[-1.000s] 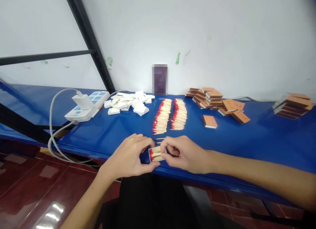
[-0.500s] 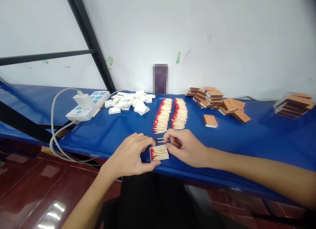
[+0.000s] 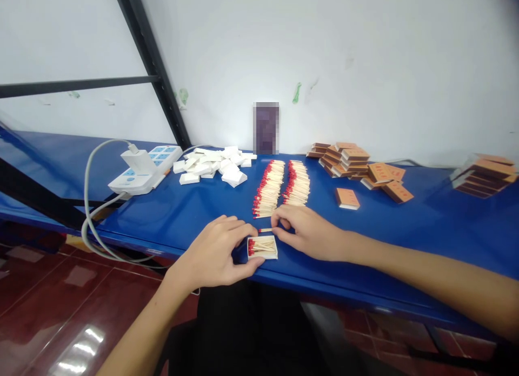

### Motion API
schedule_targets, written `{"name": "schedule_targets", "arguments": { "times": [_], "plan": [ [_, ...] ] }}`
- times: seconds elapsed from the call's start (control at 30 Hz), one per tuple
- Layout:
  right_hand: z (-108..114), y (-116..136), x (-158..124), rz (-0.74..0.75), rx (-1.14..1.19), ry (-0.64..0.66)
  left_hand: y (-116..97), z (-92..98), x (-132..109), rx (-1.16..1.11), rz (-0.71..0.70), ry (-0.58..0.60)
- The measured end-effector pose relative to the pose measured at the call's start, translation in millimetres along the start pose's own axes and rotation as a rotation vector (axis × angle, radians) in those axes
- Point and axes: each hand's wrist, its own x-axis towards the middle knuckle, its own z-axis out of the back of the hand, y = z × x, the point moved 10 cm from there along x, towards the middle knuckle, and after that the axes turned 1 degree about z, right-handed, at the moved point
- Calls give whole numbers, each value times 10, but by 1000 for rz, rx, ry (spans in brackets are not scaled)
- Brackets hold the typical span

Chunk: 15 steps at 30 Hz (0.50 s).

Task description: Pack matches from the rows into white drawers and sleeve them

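A small white matchbox tray (image 3: 271,256) lies near the table's front edge with red-headed matches inside. My left hand (image 3: 219,252) grips it from the left, fingers behind and thumb at the near side. Just beyond the tray, my right hand (image 3: 306,230) is closed in a pinch at the plain end of a single match (image 3: 265,230), whose red head points left. Farther back, a left row of matches (image 3: 269,189) and a right row of matches (image 3: 296,186) lie side by side, red heads to the left.
White trays (image 3: 214,164) are heaped at the back left, beside a power strip (image 3: 140,170) with a cable. Orange-brown matchbox sleeves (image 3: 352,159) are piled back right, one loose sleeve (image 3: 347,198) in front. Another sleeve stack (image 3: 484,173) stands far right. A black post (image 3: 154,62) rises left.
My right hand has shifted slightly away from the tray, toward the match rows. One match shows at its fingertips where two lay before. My left hand stays on the tray.
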Motion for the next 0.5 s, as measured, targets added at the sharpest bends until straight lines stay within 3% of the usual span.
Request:
{"name": "schedule_targets", "arguments": {
  "times": [0.1,0.37,0.5],
  "plan": [
    [-34,7,-14,16,1,13,7,4,-13,-4,-15,-23],
    [59,-41,-58,15,102,-163,-35,75,-58,4,-38,-109],
    [137,118,-118,148,207,-178,-66,101,-63,-23,-69,-134]
  ]
}}
